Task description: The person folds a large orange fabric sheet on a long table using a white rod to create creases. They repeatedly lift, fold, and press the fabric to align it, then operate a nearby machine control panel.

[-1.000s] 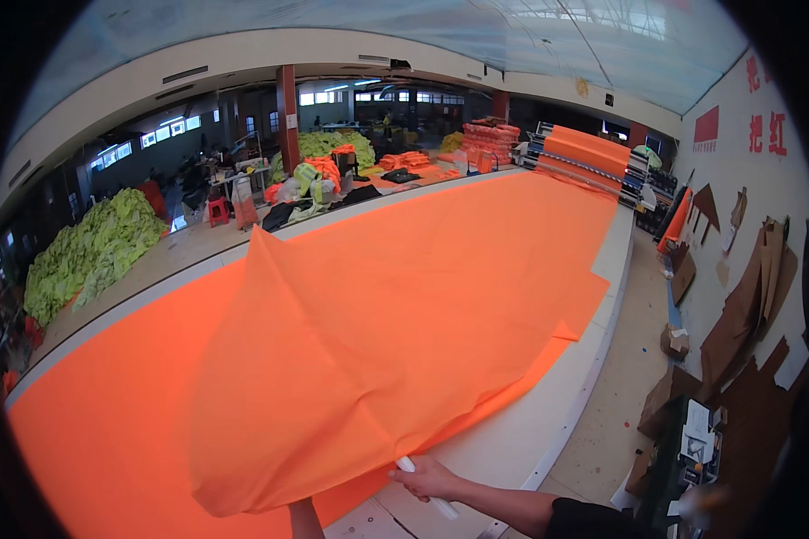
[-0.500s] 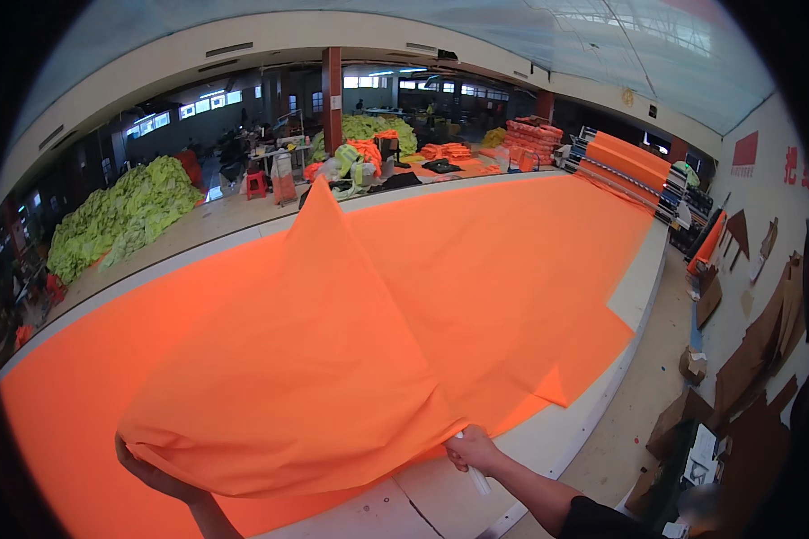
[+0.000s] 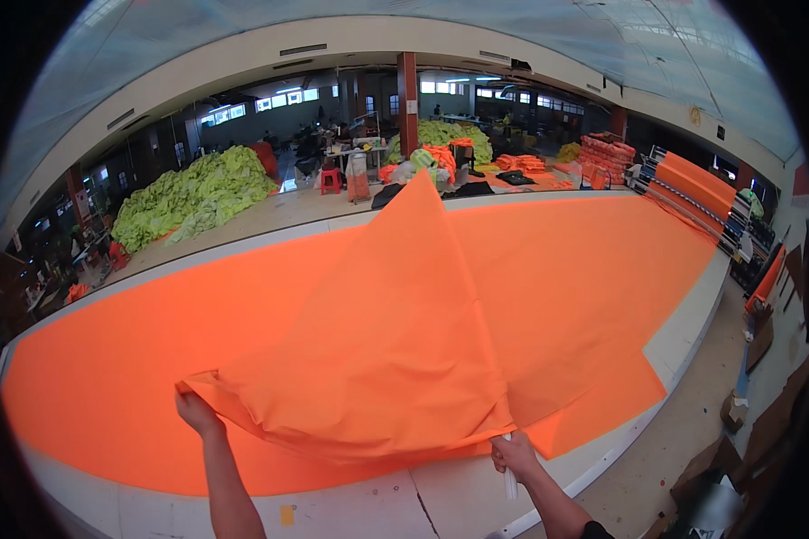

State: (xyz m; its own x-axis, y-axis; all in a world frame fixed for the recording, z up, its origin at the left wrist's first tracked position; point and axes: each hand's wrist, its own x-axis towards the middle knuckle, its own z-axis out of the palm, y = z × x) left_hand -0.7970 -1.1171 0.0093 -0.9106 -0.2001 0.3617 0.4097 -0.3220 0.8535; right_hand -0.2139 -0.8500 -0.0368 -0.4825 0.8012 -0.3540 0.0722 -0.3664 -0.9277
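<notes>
Bright orange fabric [image 3: 171, 332] covers most of a long white table. A loose top layer [image 3: 368, 359] rises to a peak near the table's far side. A straight ridge runs from that peak down to my right hand, as if a long pole lay under the cloth. My right hand [image 3: 515, 455] is closed around a white pole [image 3: 511, 485], whose near end sticks out below the fist. At the left, my left hand [image 3: 198, 413] pinches the near corner of the raised layer. Between the hands the cloth hangs in loose folds. Most of the pole is hidden by fabric.
A machine with an orange fabric roll [image 3: 692, 187] stands at the table's far right end. Beyond the far edge lie a yellow-green garment heap [image 3: 198, 193], a red stool [image 3: 331, 178] and stacked orange bundles [image 3: 605, 160]. Cardboard [image 3: 701, 467] leans along the right wall.
The view has turned left, so the scene sits farther right. My left hand has moved forward with the fabric's corner, and more bare table shows at the near edge. My right hand keeps its grip.
</notes>
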